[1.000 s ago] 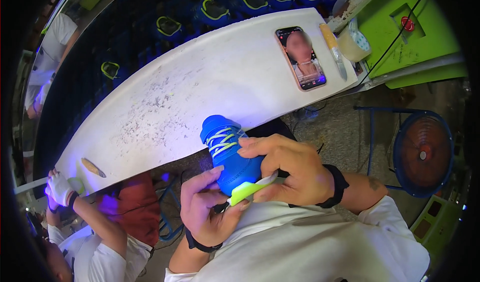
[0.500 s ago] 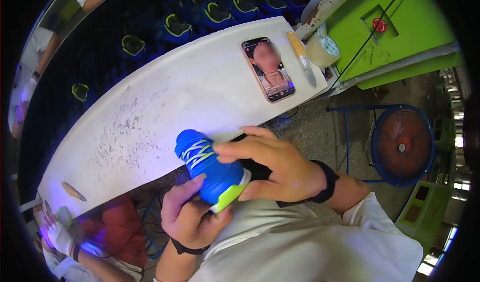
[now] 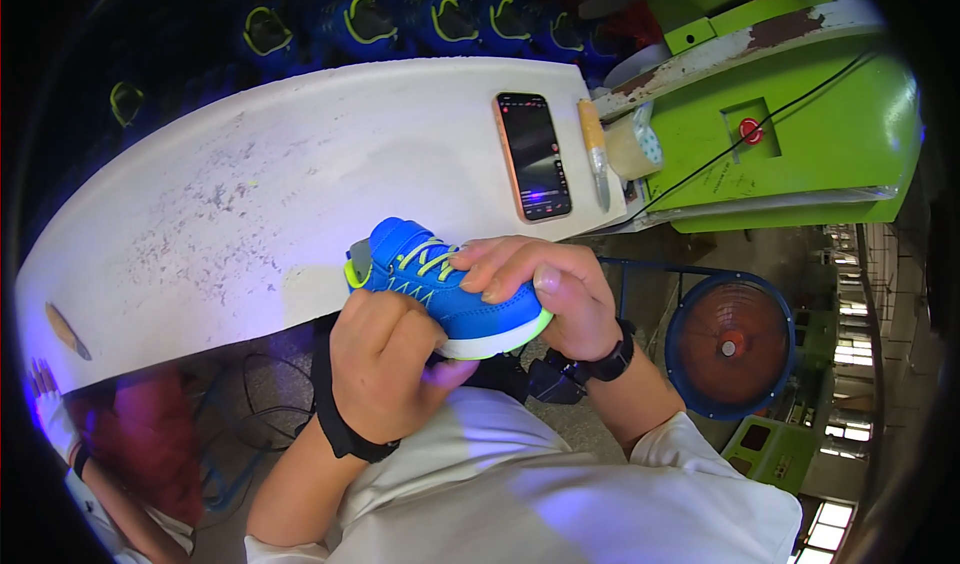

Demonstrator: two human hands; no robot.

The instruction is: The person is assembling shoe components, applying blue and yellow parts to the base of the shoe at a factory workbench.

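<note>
A small blue sneaker (image 3: pixel 425 276) with light laces, a white sole and lime-green trim is held over the near edge of the white worktable (image 3: pixel 330 194). It lies side-on, toe toward the right and ankle opening toward the upper left. My left hand (image 3: pixel 385 359) is closed round the heel and the sole's near side, with its fingertips partly hidden. At the toe end, my right hand (image 3: pixel 555 289) grips the shoe, fingers over the laces and upper and thumb bent near the toe.
On the table lie a phone (image 3: pixel 532 154), a yellow-handled knife (image 3: pixel 594 149) and a roll of tape (image 3: pixel 635 144); a brown blade-like piece (image 3: pixel 68 332) lies far left. Blue shoes (image 3: pixel 370 19) line the dark far side. A green machine (image 3: pixel 800 144) and a fan (image 3: pixel 730 347) stand right. A co-worker's gloved hand (image 3: pixel 52 414) shows lower left.
The shoe has turned from toe toward me to side-on, toe right. My left hand has shifted to its heel, my right hand to its toe. The phone's picture has gone dark.
</note>
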